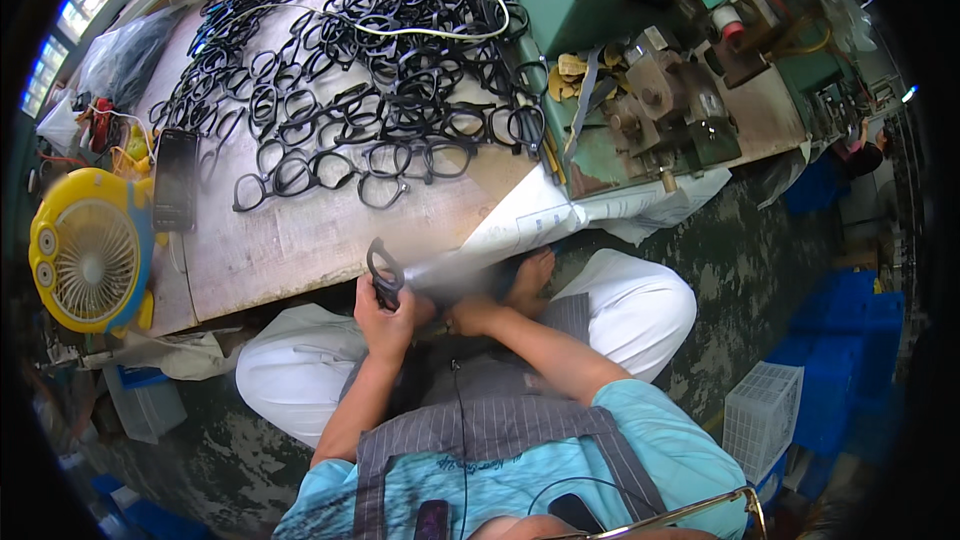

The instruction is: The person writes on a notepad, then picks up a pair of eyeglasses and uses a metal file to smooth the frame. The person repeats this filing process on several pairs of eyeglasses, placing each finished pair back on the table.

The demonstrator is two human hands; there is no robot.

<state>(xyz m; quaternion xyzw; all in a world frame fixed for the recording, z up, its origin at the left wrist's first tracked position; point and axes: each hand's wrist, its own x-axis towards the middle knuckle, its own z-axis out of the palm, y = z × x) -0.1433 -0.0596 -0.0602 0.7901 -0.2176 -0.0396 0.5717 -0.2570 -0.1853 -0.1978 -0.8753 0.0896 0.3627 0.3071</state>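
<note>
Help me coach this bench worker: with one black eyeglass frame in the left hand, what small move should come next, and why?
Probably bring the right hand up to steady the black eyeglass frame. Only the left hand grips it, by its lower end, above the lap at the worktable edge. The right hand sits just beside it, seemingly free. The pile of frames lies farther up the table.

Short-sleeved light blue shirt, grey pinstriped apron (500, 420) with straps over both shoulders, white trousers (300, 370) across the knees, thin black cable (462, 440) trailing down the chest, bare forearms, no gloves on the hands
</note>
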